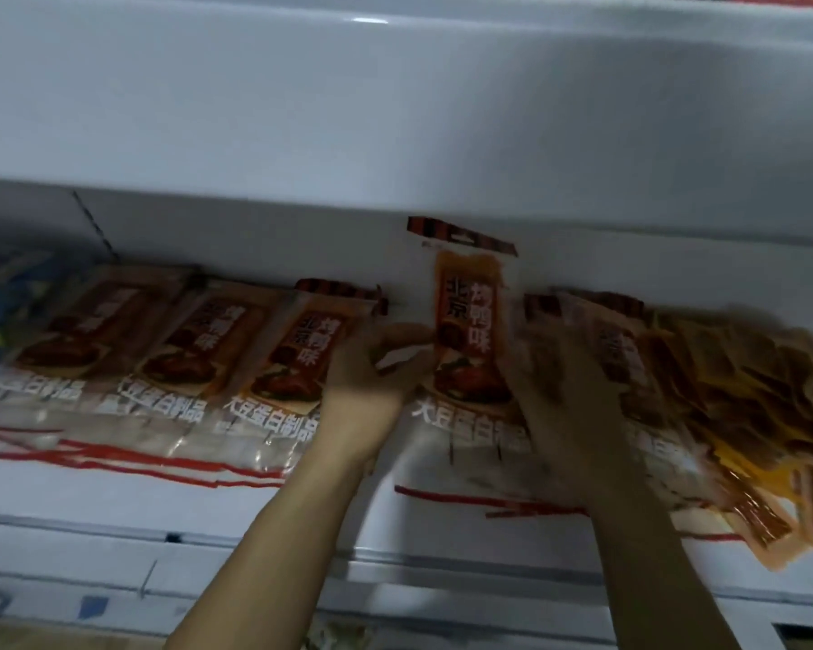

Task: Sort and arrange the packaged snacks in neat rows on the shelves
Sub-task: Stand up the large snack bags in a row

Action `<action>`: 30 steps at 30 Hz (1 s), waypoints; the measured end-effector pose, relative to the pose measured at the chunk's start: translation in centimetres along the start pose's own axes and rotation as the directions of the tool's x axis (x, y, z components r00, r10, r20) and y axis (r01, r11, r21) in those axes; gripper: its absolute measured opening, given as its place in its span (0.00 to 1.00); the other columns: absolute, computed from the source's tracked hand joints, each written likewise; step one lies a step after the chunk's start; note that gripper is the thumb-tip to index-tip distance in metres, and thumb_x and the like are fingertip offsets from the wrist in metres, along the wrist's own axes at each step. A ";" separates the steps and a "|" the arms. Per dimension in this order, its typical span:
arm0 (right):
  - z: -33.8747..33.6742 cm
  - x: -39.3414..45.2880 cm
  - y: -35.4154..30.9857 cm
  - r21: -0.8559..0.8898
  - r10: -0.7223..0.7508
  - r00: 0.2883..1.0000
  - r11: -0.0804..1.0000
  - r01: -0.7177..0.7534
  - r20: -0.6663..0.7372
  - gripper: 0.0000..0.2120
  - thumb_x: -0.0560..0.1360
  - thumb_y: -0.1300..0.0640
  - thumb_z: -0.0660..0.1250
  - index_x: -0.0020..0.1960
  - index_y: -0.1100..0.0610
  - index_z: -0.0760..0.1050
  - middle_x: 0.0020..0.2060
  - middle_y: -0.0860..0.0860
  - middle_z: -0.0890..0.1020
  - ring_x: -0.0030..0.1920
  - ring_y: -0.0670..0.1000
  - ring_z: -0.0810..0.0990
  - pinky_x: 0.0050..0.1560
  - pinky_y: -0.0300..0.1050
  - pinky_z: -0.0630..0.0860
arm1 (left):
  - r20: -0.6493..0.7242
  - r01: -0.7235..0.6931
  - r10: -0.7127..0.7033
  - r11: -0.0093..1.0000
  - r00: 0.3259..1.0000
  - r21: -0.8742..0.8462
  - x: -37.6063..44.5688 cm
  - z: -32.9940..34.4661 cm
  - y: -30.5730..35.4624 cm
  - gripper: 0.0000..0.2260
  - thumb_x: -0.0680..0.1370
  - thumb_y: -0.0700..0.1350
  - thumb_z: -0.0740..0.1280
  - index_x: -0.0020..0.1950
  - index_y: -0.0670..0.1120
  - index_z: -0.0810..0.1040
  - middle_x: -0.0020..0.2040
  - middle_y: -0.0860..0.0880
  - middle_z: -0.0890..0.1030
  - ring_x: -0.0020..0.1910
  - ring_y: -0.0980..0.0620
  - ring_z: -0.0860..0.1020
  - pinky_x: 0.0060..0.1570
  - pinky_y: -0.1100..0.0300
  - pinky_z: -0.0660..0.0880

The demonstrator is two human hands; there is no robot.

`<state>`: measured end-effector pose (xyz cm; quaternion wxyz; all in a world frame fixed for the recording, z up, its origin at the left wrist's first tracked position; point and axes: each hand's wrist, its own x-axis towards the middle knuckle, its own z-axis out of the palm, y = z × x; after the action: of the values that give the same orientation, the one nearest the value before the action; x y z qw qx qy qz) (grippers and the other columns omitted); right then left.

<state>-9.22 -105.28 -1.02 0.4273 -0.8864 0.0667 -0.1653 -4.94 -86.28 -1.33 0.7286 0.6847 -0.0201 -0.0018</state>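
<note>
On the white shelf (301, 518), three orange-brown snack packs (198, 354) with white lettering lie side by side in a row at the left. One more pack of the same kind (470, 321) is raised above the row in the middle. My left hand (372, 368) pinches its left edge. My right hand (550, 382) is on its right side, dark and blurred; its grip is unclear. To the right, several similar packs (723, 396) lie in a loose, overlapping pile.
The white underside of the upper shelf (395, 110) hangs low over the packs. Blue packages (1, 316) sit at the far left of the same shelf. A rail with a blue tag (92, 607) runs along the shelf front below.
</note>
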 end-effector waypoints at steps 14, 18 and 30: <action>17.9 0.4 -12.3 0.353 -0.058 0.965 0.935 -0.037 0.255 0.14 0.74 0.66 0.75 0.50 0.46 0.84 0.44 0.42 0.86 0.39 0.41 0.84 0.39 0.38 0.80 | -0.165 -0.071 0.186 0.842 0.969 0.535 0.2 -21.1 1.3 0.11 0.75 0.51 0.72 0.56 0.53 0.84 0.46 0.58 0.86 0.44 0.57 0.84 0.46 0.55 0.82; 22.3 0.6 -14.6 0.148 -0.080 0.962 0.988 0.042 0.263 0.11 0.78 0.62 0.70 0.55 0.48 0.83 0.42 0.39 0.83 0.39 0.36 0.83 0.41 0.34 0.80 | -0.060 -0.139 0.290 0.618 0.955 0.774 2.2 -25.1 0.9 0.11 0.79 0.45 0.72 0.61 0.46 0.82 0.52 0.49 0.85 0.48 0.49 0.81 0.43 0.67 0.72; 27.0 0.5 -18.0 -0.248 -0.072 0.967 0.959 0.134 0.246 0.09 0.77 0.64 0.67 0.55 0.58 0.82 0.56 0.53 0.78 0.52 0.54 0.80 0.52 0.36 0.72 | 0.095 -0.101 0.034 0.358 0.995 0.928 8.9 -29.3 -0.9 0.17 0.78 0.55 0.61 0.62 0.49 0.79 0.59 0.43 0.82 0.60 0.38 0.78 0.56 0.46 0.77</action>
<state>0.26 -74.35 -2.55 0.3016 -0.9507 -0.0096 -0.0714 4.87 -57.34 -3.77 0.2126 0.9746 -0.0672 0.0193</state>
